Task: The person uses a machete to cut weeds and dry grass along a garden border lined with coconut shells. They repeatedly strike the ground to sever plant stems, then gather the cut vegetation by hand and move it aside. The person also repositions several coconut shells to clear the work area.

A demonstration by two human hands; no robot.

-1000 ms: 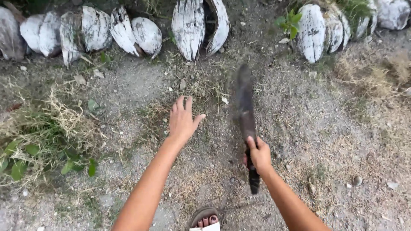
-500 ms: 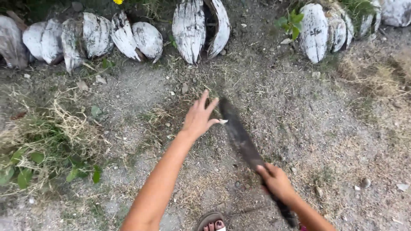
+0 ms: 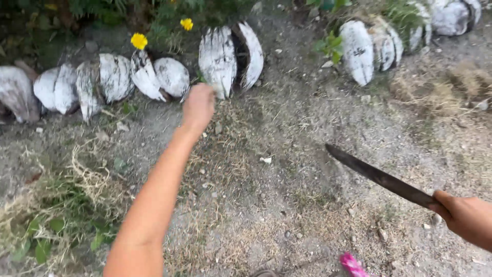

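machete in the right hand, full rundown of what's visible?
The machete has a long, dark, dull blade, metal by the look, with a worn or stained surface. It widens slightly toward a rounded tip at upper left. It slants down to the right, held above the gravelly ground with its tip touching nothing. The right hand is closed around the handle, which is hidden inside the grip. The left hand is well apart from it, reaching toward the white coconut husks.

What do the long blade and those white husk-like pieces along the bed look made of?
Blade: likely metal, dark and dull, with no shine, perhaps tarnished or rusted; it is thin, straight and tapers to a point. The right hand covers the handle. Husks: seemingly split coconut husks, dry and fibrous, with a chalky white surface streaked by dark cracks; whether that is paint or weathering is unclear. The left hand reaches towards them.
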